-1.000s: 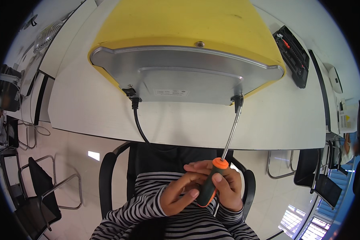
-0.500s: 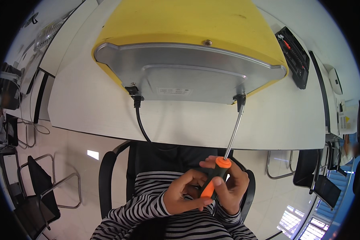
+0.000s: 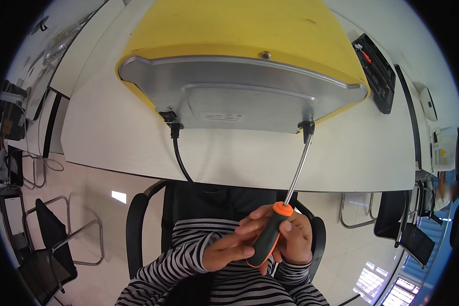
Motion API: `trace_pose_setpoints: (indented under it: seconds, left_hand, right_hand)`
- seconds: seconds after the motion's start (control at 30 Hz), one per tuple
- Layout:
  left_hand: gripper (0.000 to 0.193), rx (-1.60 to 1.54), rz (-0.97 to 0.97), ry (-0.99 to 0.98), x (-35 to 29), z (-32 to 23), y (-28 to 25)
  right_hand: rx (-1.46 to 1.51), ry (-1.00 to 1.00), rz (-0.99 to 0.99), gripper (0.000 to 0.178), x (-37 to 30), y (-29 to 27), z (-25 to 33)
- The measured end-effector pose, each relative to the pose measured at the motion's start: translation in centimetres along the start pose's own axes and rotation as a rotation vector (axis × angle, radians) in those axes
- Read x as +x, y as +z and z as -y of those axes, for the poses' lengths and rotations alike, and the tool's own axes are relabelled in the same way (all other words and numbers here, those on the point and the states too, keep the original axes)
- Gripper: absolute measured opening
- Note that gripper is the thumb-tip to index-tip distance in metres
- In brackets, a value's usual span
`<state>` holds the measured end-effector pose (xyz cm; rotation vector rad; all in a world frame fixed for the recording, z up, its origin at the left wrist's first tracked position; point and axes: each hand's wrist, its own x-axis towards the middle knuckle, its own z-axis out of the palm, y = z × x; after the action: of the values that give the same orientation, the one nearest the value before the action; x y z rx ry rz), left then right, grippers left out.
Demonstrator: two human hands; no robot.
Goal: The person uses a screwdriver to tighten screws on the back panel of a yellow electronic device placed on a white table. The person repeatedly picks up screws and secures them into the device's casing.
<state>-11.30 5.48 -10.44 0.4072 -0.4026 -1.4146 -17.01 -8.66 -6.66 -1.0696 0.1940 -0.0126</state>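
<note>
A screwdriver (image 3: 266, 237) with an orange and dark green handle is held between both my hands. Its long metal shaft slants up to the lower right corner of a grey metal panel (image 3: 239, 94) on a yellow appliance (image 3: 229, 30). There the tip meets the panel by a black fitting (image 3: 305, 130); the exact contact is too small to make out. My right hand (image 3: 297, 237) grips the upper handle, thumb on top. My left hand (image 3: 227, 251) pinches the handle's lower end. A black power cord (image 3: 175, 133) is plugged in at the panel's lower left.
The appliance lies on a white table (image 3: 137, 148). An open black tool case (image 3: 376, 74) with an orange tool inside rests at the back right. Chairs (image 3: 51, 245) stand on both sides, and the armrests of my own chair (image 3: 136, 229) flank me.
The screwdriver handle has turned, its dark green side now facing up where orange showed before. My fingers have shifted along it, and the tip stays at the same corner.
</note>
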Motion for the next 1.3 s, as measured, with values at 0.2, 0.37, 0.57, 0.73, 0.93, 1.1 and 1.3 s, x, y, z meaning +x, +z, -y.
trace_pose_setpoints:
  seconds: [0.2,0.37,0.57,0.73,0.93,1.1,1.3]
  left_hand:
    - [0.051,0.346,-0.237,0.027,0.7,-0.8,1.0]
    - [0.053,0.607,-0.458,0.200,1.0,-0.1,1.0]
    - [0.052,0.785,-0.496,0.299,1.0,0.4,1.2]
    - [0.048,0.827,-0.470,0.304,0.5,0.6,1.0]
    - [0.037,0.808,-0.331,0.067,0.6,0.5,0.5]
    - [0.028,0.842,-0.370,0.096,0.7,0.3,0.3]
    - [0.027,0.836,-0.372,0.125,0.9,0.3,0.1]
  right_hand:
    - [-0.012,0.031,-0.067,0.055,0.2,-0.1,0.3]
    - [-0.283,-0.126,-0.248,0.037,0.0,0.4,0.0]
    - [-0.313,-0.179,-0.263,0.032,-0.3,1.1,-0.1]
    - [-0.334,-0.213,-0.335,0.032,-0.6,1.2,-1.0]
    - [-0.508,-0.208,-0.567,0.035,-1.2,0.2,0.0]
    - [-0.691,-0.122,-0.561,0.044,-2.0,-0.3,-0.2]
    - [-0.665,-0.101,-0.561,0.044,-1.6,-0.2,-0.1]
